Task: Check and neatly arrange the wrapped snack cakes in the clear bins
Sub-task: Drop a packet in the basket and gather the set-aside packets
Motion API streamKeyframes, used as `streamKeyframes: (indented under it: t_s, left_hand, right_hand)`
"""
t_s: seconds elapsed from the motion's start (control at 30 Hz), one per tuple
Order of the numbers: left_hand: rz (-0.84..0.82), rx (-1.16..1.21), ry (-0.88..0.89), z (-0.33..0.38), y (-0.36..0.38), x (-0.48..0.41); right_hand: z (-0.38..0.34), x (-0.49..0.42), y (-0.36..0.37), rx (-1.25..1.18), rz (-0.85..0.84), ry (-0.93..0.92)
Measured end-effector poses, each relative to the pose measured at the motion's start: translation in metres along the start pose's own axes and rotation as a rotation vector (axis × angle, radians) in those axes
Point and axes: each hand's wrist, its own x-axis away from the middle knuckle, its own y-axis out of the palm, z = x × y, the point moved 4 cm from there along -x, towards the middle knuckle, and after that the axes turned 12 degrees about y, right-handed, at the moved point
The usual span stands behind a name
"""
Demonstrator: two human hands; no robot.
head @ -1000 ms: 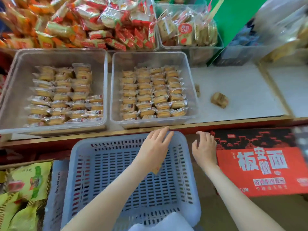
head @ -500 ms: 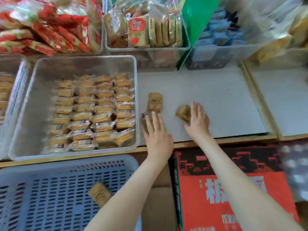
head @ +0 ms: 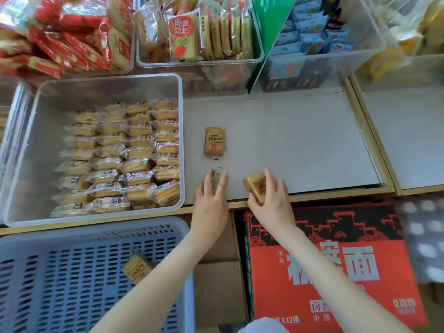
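Note:
A clear bin on the shelf holds several rows of wrapped snack cakes. To its right, one loose wrapped cake lies flat on the grey shelf. My left hand lies over another wrapped cake near the shelf's front edge, fingers straight on it. My right hand grips a third wrapped cake, tilted up off the shelf. One more cake lies in the blue slotted basket below.
Behind stand bins of red-wrapped snacks, yellow packets and blue packets. A green divider rises between them. A red printed carton sits under the shelf at right. The grey shelf stretches right.
The view has swung right from the blue basket to the shelf. My right hand has closed round a loose cake and tipped it up. My left hand stays on the cake by the edge.

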Motion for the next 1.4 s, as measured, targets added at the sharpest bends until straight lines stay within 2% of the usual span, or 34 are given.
streamKeyframes:
  t_s: [0.13,0.2,0.3,0.43,0.63,0.8,0.9,0.97,1.03,1.1,1.2,1.23,1.3,1.4]
  left_hand:
    - [0.101,0.067,0.132,-0.006,-0.027,0.016]
    - [0.087,0.122,0.215,-0.007,-0.038,0.03]
    - [0.047,0.219,0.229,-0.021,-0.053,0.066]
    - [0.037,0.231,0.257,-0.061,-0.071,0.138]
    - [-0.063,0.116,0.027,-0.159,-0.078,0.229]
    - [-0.156,0.116,-0.222,-0.209,-0.068,0.255]
    - [-0.285,0.084,-0.339,-0.213,-0.049,0.254]
    - [-0.333,0.097,-0.382,-0.206,-0.04,0.251]
    - [-0.365,0.067,-0.388,-0.196,-0.038,0.246]
    - [-0.248,0.039,-0.284,-0.181,-0.05,0.232]
    - [0.208,0.043,0.125,-0.141,-0.087,0.2]
    - [0.328,0.01,0.259,-0.126,-0.101,0.189]
    - [0.492,-0.021,0.365,-0.101,-0.129,0.158]
    - [0.568,0.011,0.191,-0.092,-0.156,0.093]
  right_hand:
    - [-0.018,0.044,0.01,-0.091,-0.001,-0.042]
    - [-0.028,0.06,0.017,-0.107,0.0,-0.054]
    - [-0.042,0.088,0.027,-0.089,0.014,-0.091]
    - [-0.066,0.141,0.059,-0.089,-0.091,-0.125]
    - [-0.128,0.198,0.149,0.039,-0.273,-0.187]
    - [-0.133,0.181,0.221,0.231,-0.297,0.094]
    - [-0.124,0.169,0.242,0.317,-0.346,0.204]
    - [-0.125,0.165,0.242,0.312,-0.352,0.18]
    - [-0.134,0.162,0.226,0.235,-0.285,0.063]
    - [-0.145,0.159,0.194,0.085,-0.167,-0.068]
    - [-0.155,0.153,0.131,-0.088,0.154,-0.313]
    - [-0.152,0.147,0.111,-0.141,0.257,-0.341]
    - [-0.138,0.122,0.076,-0.266,0.379,-0.226]
    - [-0.115,0.063,0.046,-0.368,0.459,0.017]
